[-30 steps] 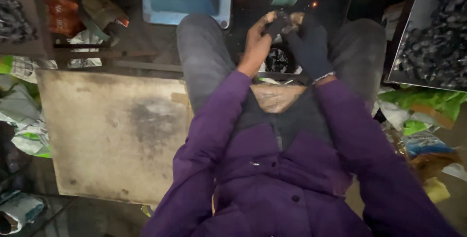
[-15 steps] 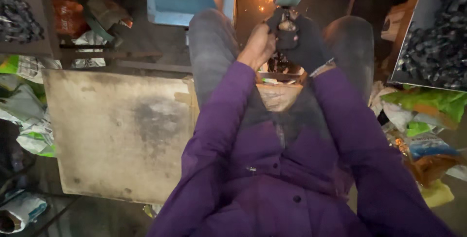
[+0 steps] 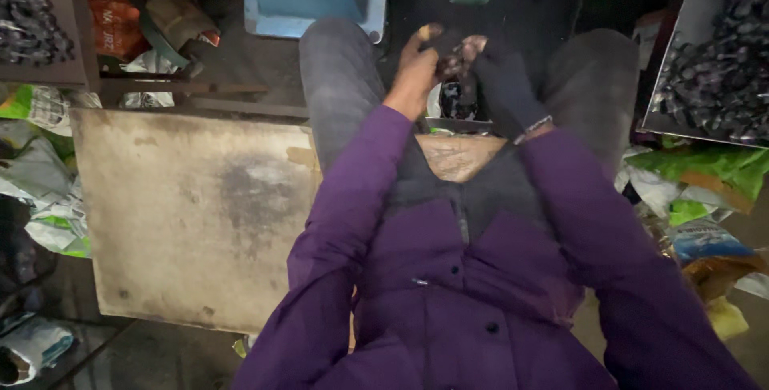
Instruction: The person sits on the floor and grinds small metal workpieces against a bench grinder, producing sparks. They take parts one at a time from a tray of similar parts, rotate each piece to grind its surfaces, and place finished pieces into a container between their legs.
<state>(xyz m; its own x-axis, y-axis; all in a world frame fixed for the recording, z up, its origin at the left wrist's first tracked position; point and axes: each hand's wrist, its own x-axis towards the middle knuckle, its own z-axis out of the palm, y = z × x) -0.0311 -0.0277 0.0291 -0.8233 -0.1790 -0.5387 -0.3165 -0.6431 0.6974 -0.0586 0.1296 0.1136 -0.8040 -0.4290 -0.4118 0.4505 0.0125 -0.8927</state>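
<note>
The left hand and gloved right hand are pinching 1 small dark metal piece between them. It is sitting level between both hands, above the knees; its long axis is too dim to tell.

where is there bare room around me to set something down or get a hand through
The stained board on your left side is bare, bordered by your left leg, crumpled bags and a wooden bar. Crowded: both trays of dark metal parts, the wrappers by your right leg, and between the knees where your left hand and gloved right hand meet.
</note>
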